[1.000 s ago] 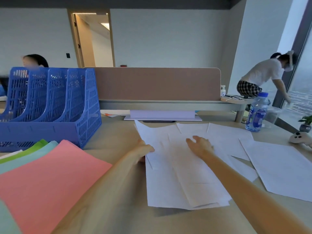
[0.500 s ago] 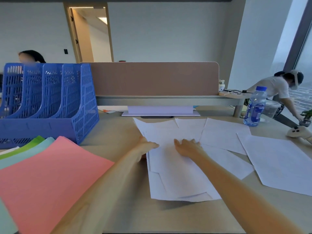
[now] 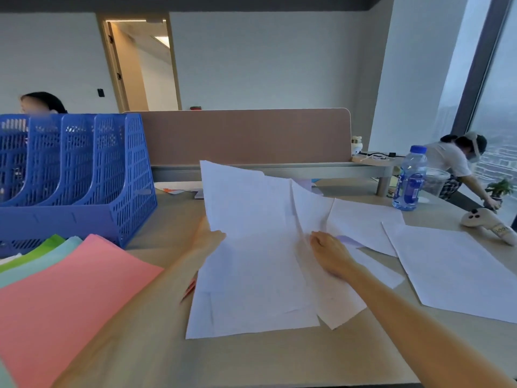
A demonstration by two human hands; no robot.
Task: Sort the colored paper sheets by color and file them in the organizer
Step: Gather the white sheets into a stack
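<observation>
Left hand is gripping the white sheets by their left edge, holding them tilted up mid-counter. Right hand is reaching into the pile (grip hidden, cannot tell). I am expecting the loose, uneven sheets to slide out, since they are well apart from the far-left organizer.

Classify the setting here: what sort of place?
Most likely an open-plan office: a desk with a divider panel, a blue file organizer and white sheets on it, plus a tall window.
</observation>
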